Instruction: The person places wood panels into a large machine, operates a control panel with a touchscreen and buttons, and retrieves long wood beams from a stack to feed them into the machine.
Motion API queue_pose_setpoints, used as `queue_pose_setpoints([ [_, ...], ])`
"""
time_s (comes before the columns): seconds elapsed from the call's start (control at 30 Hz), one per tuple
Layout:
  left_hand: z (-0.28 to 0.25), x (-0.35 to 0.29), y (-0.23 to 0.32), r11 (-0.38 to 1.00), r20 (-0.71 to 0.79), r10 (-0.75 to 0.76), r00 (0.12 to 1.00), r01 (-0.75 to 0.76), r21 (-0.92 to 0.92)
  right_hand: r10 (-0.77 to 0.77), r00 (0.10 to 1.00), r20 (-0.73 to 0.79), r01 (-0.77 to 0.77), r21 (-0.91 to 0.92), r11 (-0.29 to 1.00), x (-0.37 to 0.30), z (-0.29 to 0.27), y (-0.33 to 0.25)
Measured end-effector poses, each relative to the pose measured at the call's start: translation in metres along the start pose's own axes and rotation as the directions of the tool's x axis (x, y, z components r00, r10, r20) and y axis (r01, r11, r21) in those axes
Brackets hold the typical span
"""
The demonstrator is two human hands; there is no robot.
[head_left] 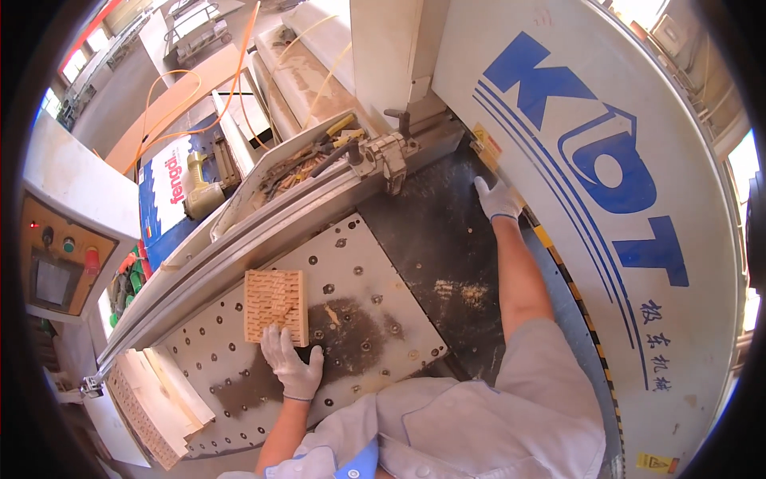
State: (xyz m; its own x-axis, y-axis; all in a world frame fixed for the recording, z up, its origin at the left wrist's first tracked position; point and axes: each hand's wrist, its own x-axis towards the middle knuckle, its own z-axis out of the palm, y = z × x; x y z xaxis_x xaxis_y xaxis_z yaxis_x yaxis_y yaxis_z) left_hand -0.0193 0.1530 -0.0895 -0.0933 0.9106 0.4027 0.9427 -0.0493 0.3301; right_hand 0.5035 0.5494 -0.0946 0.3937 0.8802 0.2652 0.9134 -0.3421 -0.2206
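My left hand [291,365], in a pale work glove, has its fingers stretched out and thumb apart. Its fingertips lie on the near edge of a squarish stack of light wood pieces [275,303], whose top shows rows of short notched ends. That stack stands on a pale metal table plate [359,275] dotted with holes and studs. Farther right, my gloved right hand [499,199] lies over the edge of the dark machine bed [431,239], beside the white machine housing [574,160]. Its thumb stands apart and it grips nothing I can see.
A metal rail with a clamp [383,156] runs behind the plate. Beyond it are a tray of tools and scraps [299,160], a nail gun [201,188] and orange hoses. Wood boards [155,403] lie at the near left, below a control panel [64,259].
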Motion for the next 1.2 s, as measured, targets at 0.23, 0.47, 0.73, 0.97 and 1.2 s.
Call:
queue_pose_setpoints([
  [0.23,-0.006,-0.004,-0.003,0.995,-0.027,0.037,0.999,-0.039,-0.09,-0.107,0.994,-0.008,0.106,-0.055,0.993,-0.096,-0.035,-0.067],
  [0.47,-0.006,-0.005,-0.006,0.983,-0.094,0.072,0.993,-0.087,-0.161,-0.192,0.981,-0.002,0.192,0.089,0.977,-0.2,-0.059,-0.091],
  [0.73,-0.011,-0.005,-0.008,0.9,-0.152,0.227,0.962,-0.267,-0.344,-0.47,0.872,0.132,0.422,0.28,0.862,-0.39,-0.149,-0.14],
  [0.97,-0.027,-0.027,0.032,0.859,-0.132,0.312,0.941,-0.339,-0.384,-0.185,0.974,0.127,0.021,0.768,0.64,-0.476,-0.165,-0.065],
  [1.2,-0.044,-0.011,0.063,0.887,0.346,0.31,0.885,-0.138,-0.442,0.256,0.852,0.458,-0.519,0.671,0.53,-0.537,-0.142,-0.076],
])
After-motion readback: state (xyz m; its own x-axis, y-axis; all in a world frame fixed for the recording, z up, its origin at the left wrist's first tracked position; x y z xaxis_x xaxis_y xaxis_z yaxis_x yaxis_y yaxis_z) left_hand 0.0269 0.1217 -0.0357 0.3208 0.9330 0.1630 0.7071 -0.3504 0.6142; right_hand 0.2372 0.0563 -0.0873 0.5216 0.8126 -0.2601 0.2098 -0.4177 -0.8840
